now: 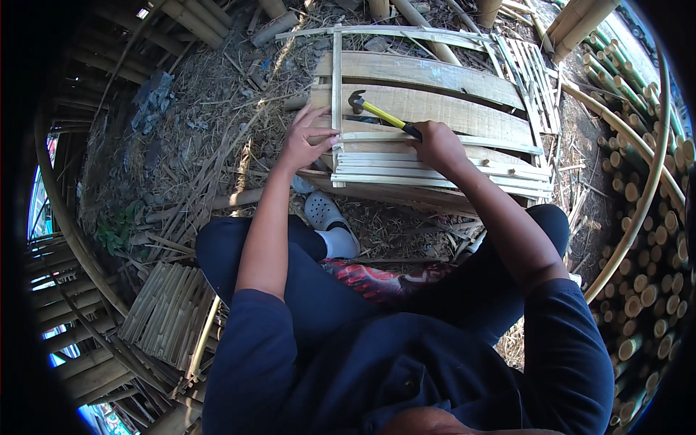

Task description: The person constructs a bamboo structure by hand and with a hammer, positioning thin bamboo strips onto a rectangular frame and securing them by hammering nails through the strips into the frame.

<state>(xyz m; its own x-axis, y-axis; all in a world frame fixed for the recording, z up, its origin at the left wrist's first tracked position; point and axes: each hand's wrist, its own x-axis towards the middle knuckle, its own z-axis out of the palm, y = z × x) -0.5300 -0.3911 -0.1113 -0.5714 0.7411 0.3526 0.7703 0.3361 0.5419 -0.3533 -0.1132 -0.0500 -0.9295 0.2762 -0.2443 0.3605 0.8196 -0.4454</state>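
My right hand (438, 147) is wrapped round the black grip of a claw hammer (384, 114) with a yellow handle. The dark hammer head is over the planks, pointing left toward my other hand. At the left end of a pale slat frame (337, 72), the thumb and forefinger of my left hand (303, 139) pinch together where a crosswise slat (391, 135) meets the upright strip. Whatever is between those fingertips is too small to make out. Several thin slats (406, 168) lie side by side along the frame's near edge.
Wide wooden planks (435, 101) form the work surface under the frame. Cut bamboo poles (645, 275) are stacked at the right, behind a bent bamboo strip (645, 203). A bundle of slats (163, 312) lies at the lower left. Straw and scraps cover the ground (210, 138).
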